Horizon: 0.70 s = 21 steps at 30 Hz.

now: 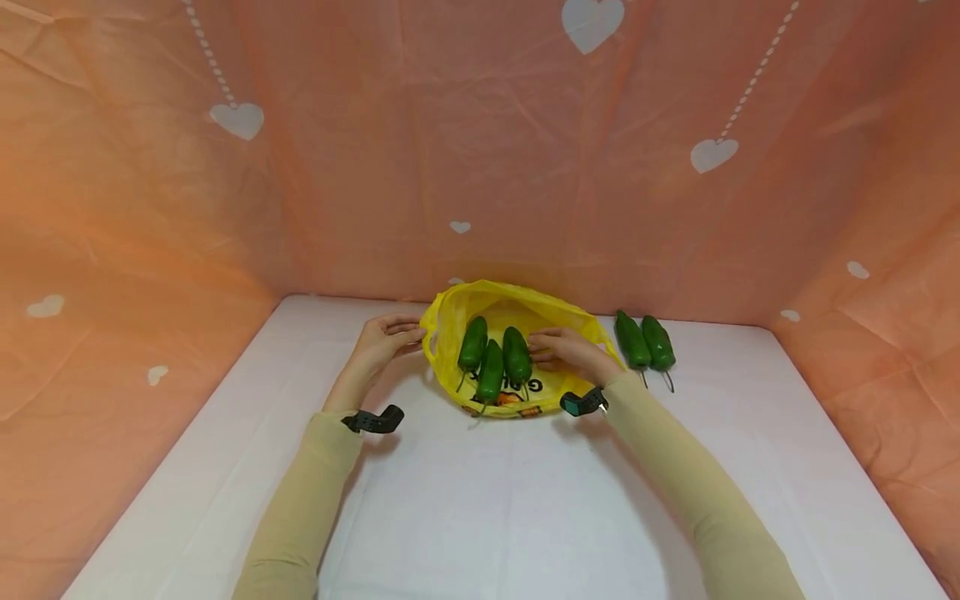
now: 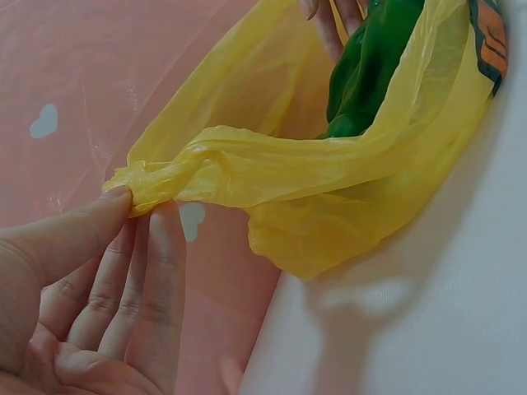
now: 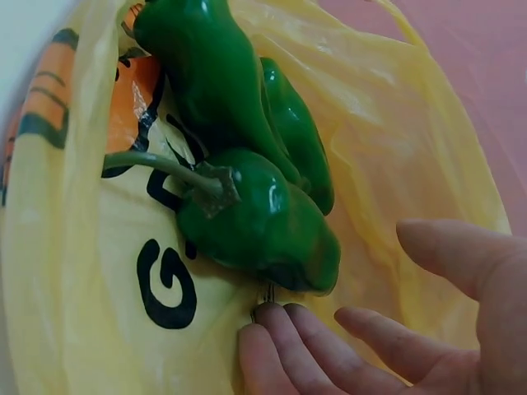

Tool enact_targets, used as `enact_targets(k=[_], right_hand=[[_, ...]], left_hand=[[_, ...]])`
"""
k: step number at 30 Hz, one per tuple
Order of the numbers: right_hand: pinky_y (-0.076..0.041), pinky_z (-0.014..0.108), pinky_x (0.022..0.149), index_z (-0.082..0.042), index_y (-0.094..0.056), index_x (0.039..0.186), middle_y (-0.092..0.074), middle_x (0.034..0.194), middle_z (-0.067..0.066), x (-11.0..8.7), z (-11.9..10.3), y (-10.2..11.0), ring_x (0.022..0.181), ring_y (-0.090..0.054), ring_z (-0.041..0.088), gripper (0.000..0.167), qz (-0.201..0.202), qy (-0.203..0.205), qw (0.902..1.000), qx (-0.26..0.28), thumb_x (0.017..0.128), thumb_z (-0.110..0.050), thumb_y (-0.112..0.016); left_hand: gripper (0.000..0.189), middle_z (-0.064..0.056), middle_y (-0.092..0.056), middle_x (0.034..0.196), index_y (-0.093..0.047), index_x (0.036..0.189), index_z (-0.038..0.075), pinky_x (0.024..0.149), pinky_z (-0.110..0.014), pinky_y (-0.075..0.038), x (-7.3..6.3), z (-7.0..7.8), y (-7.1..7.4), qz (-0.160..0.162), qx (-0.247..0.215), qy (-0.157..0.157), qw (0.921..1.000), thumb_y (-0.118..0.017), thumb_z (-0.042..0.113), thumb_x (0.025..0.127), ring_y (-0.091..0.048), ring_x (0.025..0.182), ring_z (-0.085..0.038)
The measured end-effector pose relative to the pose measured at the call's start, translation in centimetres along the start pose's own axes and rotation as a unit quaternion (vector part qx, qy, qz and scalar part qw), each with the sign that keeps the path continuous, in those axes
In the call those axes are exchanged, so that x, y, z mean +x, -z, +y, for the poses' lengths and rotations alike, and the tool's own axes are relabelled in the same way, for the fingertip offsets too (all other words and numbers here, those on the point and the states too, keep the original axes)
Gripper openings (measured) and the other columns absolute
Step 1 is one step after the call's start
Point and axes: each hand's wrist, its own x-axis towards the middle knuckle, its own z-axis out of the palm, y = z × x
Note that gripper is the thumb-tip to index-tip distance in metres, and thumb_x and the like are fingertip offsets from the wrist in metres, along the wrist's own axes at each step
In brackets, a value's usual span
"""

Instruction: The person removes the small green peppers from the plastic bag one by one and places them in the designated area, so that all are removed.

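Observation:
A yellow plastic bag (image 1: 551,312) lies with its mouth spread toward me, and three green peppers (image 1: 473,343) with stems are inside it. At the bag's left side, my left hand (image 1: 382,340) pinches the gathered edge between thumb and fingers, as the left wrist view shows. My right hand (image 1: 573,352) reaches into the mouth from the right. Its fingers (image 3: 309,350) extend close to the end of the nearest pepper (image 3: 263,222), with the thumb held apart and nothing gripped. The palm of the right hand is mostly out of frame in the right wrist view.
Right of the bag, two more green peppers (image 1: 632,340) lie side by side on the white table (image 1: 480,500). An orange cloth (image 1: 495,167) with white hearts hangs behind the table and at both sides. Each wrist wears a black strap (image 1: 372,420).

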Motion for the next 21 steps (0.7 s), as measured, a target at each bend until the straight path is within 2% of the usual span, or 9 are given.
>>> enact_targets(k=[7, 11, 18, 21], right_hand=[[-0.044, 0.043, 0.102, 0.006, -0.032, 0.144, -0.040, 0.142, 0.024, 0.5, 0.0, -0.5, 0.125, -0.045, 0.037, 0.057, 0.015, 0.002, 0.9998, -0.015, 0.099, -0.020, -0.055], [-0.045, 0.042, 0.101, 0.006, -0.033, 0.144, -0.040, 0.142, 0.024, 0.5, 0.0, -0.8, 0.123, -0.047, 0.036, 0.058, 0.024, 0.003, 0.9994, -0.025, 0.098, -0.019, -0.057], [-0.052, 0.038, 0.090, 0.000, -0.041, 0.142, -0.047, 0.137, 0.021, 0.7, 0.3, -1.2, 0.102, -0.059, 0.024, 0.058, 0.048, 0.012, 0.9959, -0.076, 0.093, -0.020, -0.065], [-0.053, 0.038, 0.090, 0.000, -0.043, 0.141, -0.048, 0.136, 0.022, 0.7, 0.3, -1.5, 0.103, -0.060, 0.025, 0.059, 0.053, 0.017, 0.9938, -0.097, 0.091, -0.020, -0.067]], left_hand=[[0.036, -0.014, -0.063, 0.105, -0.057, 0.122, -0.008, 0.091, -0.043, -0.052, 0.0, 0.1, -0.1, -0.011, -0.005, -0.002, 0.9999, -0.066, 0.003, 0.090, -0.067, 0.086, -0.017], [0.037, -0.016, -0.063, 0.107, -0.056, 0.123, -0.009, 0.088, -0.039, -0.054, 0.1, 0.1, -0.3, -0.015, -0.004, -0.004, 0.9999, -0.066, 0.003, 0.090, -0.067, 0.086, -0.016], [0.036, -0.018, -0.063, 0.109, -0.057, 0.122, -0.008, 0.086, -0.037, -0.055, 0.1, 0.2, -0.3, -0.014, 0.000, -0.003, 0.9999, -0.067, 0.004, 0.090, -0.067, 0.086, -0.017], [0.036, -0.017, -0.063, 0.109, -0.057, 0.121, -0.008, 0.085, -0.036, -0.056, 0.0, 0.1, -0.3, -0.013, 0.000, 0.000, 0.9999, -0.067, 0.005, 0.089, -0.067, 0.087, -0.017]])
